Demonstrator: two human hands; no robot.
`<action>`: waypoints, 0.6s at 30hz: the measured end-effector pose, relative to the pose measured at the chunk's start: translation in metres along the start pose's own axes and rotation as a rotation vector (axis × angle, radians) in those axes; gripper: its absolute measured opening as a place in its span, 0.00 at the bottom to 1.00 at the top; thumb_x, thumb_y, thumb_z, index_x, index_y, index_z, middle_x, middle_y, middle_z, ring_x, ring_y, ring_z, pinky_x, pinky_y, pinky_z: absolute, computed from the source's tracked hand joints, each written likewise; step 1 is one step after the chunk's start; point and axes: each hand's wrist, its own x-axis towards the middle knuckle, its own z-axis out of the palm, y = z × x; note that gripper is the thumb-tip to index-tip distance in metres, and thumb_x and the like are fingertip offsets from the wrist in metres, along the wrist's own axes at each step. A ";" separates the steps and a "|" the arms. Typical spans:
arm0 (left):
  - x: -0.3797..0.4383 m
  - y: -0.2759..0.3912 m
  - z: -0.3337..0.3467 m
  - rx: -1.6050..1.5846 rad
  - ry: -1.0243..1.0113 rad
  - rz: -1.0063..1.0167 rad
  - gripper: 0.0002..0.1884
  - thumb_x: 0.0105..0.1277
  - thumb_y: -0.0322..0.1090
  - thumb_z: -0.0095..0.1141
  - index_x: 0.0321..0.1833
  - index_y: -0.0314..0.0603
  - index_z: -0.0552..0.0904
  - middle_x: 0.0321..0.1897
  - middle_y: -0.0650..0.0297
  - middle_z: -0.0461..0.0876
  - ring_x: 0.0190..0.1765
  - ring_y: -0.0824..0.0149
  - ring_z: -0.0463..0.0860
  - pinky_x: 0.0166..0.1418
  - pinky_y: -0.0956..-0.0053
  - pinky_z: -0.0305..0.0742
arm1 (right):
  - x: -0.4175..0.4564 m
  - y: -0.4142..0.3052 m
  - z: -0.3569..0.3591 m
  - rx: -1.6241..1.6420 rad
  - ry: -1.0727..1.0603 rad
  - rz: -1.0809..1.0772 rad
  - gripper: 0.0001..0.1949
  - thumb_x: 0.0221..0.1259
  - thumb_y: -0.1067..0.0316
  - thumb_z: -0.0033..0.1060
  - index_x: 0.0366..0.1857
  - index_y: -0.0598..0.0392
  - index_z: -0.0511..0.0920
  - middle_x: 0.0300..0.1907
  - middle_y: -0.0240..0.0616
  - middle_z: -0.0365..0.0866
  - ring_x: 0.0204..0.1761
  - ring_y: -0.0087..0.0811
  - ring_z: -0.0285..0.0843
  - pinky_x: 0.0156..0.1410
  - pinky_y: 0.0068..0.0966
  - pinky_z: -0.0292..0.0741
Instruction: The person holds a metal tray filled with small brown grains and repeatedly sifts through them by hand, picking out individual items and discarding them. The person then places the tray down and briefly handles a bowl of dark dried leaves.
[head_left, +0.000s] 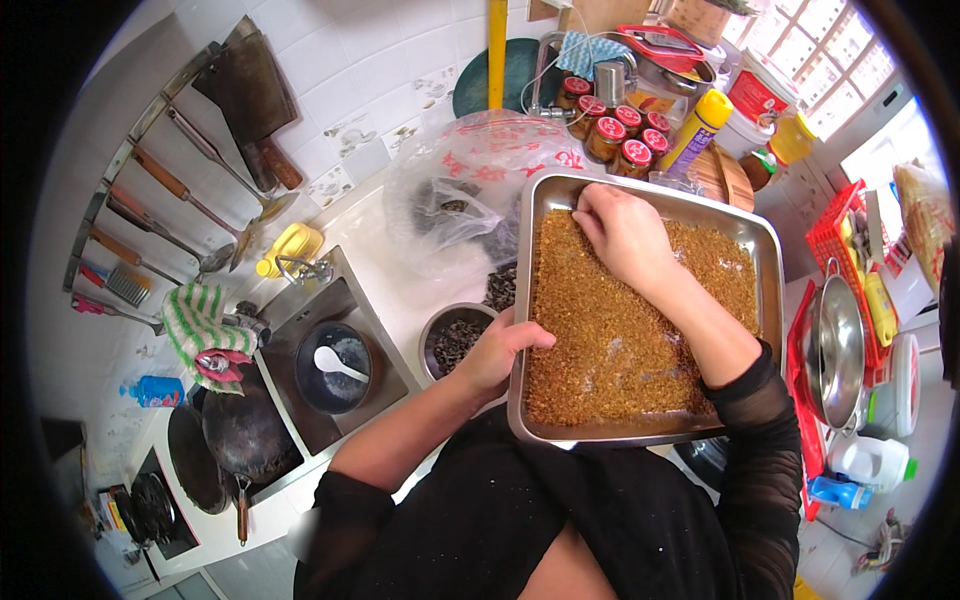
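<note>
My left hand (491, 349) grips the left side of a rectangular stainless steel tray (772, 292), its thumb lying over the rim and its fingers hidden below. Loose golden-brown granules (600, 352) cover most of the tray's bottom, with bare metal glinting through in places. My right hand (626, 232) reaches into the tray near its far left corner. Its fingers curl down at the granules; whether any are held between them is hidden. Left of the tray, a round metal bowl (426, 341) contains dark dried pieces (457, 341).
A clear plastic bag (442, 161) with dark contents lies on the white counter (435, 289). At left, a sink (394, 386) holds a dark basin (319, 394) with a white spoon (341, 364). Red-lidded jars (607, 139) stand behind the tray; a steel pot (840, 352) is at right.
</note>
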 end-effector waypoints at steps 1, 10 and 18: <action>0.000 0.000 -0.001 0.002 0.002 0.004 0.25 0.59 0.25 0.53 0.62 0.28 0.72 0.51 0.56 0.80 0.51 0.64 0.81 0.58 0.68 0.77 | 0.000 0.000 -0.006 0.076 0.024 0.002 0.07 0.62 0.67 0.59 0.33 0.57 0.73 0.31 0.46 0.80 0.37 0.51 0.81 0.42 0.43 0.76; 0.004 -0.002 -0.013 -0.015 0.003 -0.009 0.23 0.60 0.26 0.52 0.61 0.27 0.72 0.50 0.56 0.80 0.50 0.66 0.81 0.57 0.69 0.77 | -0.016 0.003 -0.059 0.788 -0.154 0.311 0.05 0.68 0.76 0.56 0.32 0.59 0.73 0.24 0.26 0.73 0.27 0.15 0.72 0.32 0.19 0.71; 0.004 0.001 -0.006 -0.025 -0.036 0.005 0.24 0.60 0.26 0.52 0.61 0.27 0.72 0.51 0.55 0.80 0.52 0.64 0.81 0.58 0.69 0.77 | -0.012 0.008 -0.040 0.354 0.011 -0.023 0.04 0.63 0.75 0.59 0.39 0.60 0.79 0.33 0.40 0.81 0.34 0.36 0.81 0.40 0.32 0.76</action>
